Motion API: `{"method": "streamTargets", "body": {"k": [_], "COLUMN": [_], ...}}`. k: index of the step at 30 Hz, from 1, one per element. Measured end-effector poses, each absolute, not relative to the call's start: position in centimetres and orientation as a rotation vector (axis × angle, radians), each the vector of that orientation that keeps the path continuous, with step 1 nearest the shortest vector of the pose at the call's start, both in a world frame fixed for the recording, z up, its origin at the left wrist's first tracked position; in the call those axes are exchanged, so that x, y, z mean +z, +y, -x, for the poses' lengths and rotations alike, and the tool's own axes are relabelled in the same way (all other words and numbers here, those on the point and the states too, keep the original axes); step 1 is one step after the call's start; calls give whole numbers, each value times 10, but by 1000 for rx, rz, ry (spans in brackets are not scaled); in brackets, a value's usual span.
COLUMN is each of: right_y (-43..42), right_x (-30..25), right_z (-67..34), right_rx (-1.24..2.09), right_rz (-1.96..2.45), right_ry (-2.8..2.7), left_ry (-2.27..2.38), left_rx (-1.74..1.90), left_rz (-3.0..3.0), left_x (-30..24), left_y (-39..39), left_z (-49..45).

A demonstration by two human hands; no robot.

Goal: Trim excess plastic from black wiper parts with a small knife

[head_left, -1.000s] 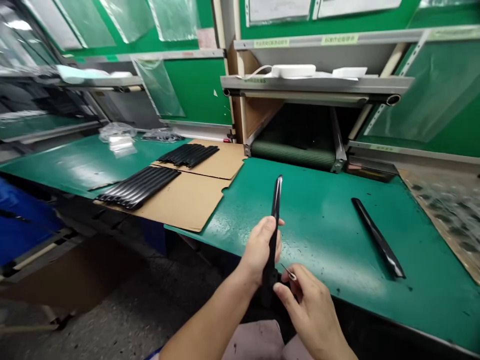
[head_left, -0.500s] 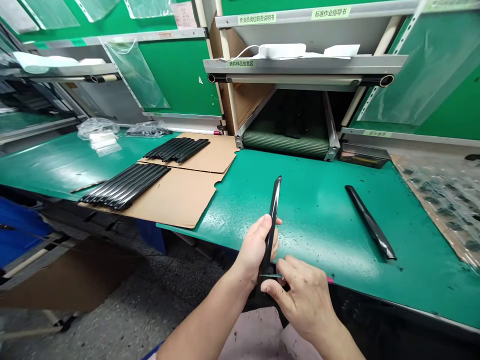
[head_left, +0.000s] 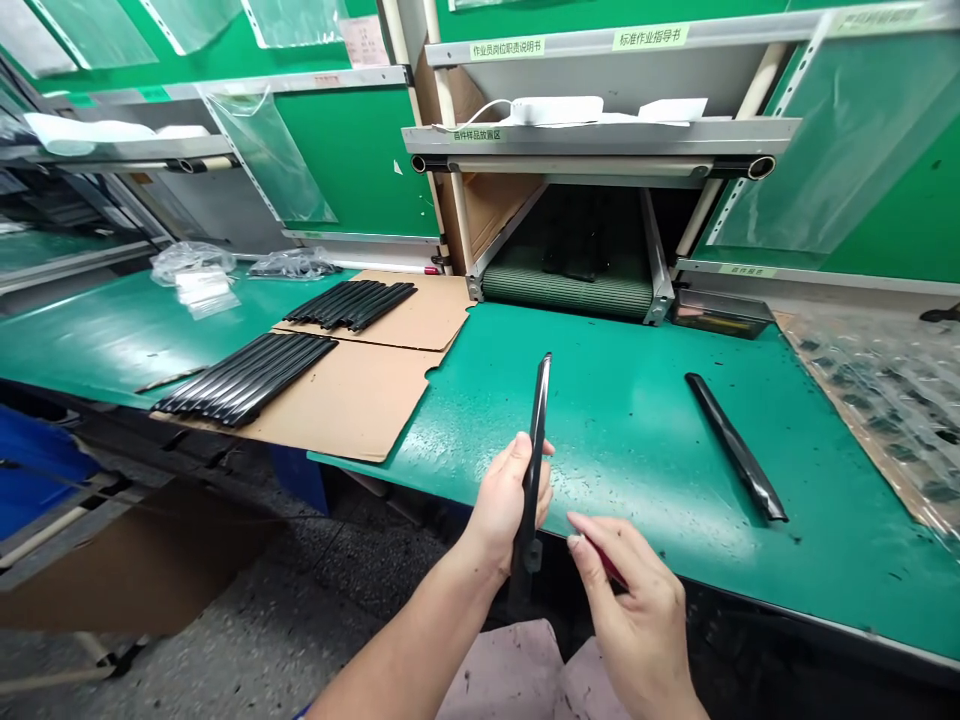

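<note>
My left hand [head_left: 504,505] is wrapped round a long, glossy black plastic strip [head_left: 537,430]. The strip stands tilted up over the table's front edge, a small tab [head_left: 533,556] showing near its lower end. To the right of it, and apart from it, my right hand [head_left: 637,600] is closed on a slim knife with a red handle [head_left: 609,568]; its blade is hidden by my fingers. Another black strip [head_left: 735,445] lies by itself on the green table to the right.
Rows of black strips [head_left: 247,375] lie on cardboard sheets [head_left: 360,400] at the left. A conveyor belt [head_left: 566,290] ends at the table's back, below a shelf [head_left: 600,137]. Beside it sits a dark tray [head_left: 720,313]. Clear plastic packaging [head_left: 885,400] covers the far right.
My right hand has drawn the knife away from the strip's lower end, to the right, and turned. The left hand still grips the strip, nearly unmoved.
</note>
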State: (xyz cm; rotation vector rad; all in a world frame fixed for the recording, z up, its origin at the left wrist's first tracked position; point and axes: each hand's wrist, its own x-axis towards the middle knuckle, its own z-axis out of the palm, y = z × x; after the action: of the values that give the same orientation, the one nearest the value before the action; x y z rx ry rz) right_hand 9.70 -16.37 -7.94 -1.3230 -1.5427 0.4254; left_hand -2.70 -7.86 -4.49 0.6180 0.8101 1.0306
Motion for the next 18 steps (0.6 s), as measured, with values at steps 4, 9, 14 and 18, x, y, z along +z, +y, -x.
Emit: {"method": "streamTargets", "body": {"k": [4,9,14,18], "right_y": [-174,-169,-155,-137], "right_x": [-81,-81,-77,-72], "right_z": [-92,-89,-90,-95], "right_rx": [315,171,91,59], "right_rz": [1290,1282,1255,1252], "right_ry": [-1506,-1499,-1477,-1420], "left_ry": [809,816,842,837], "left_rx": [1017,998,997,947], "left_rz": [-611,-621,-651,-668], "left_x": [-47,-45,-40,-38], "left_y": [-79,-81,-86,-91], "left_z": [24,21,19,16]}}
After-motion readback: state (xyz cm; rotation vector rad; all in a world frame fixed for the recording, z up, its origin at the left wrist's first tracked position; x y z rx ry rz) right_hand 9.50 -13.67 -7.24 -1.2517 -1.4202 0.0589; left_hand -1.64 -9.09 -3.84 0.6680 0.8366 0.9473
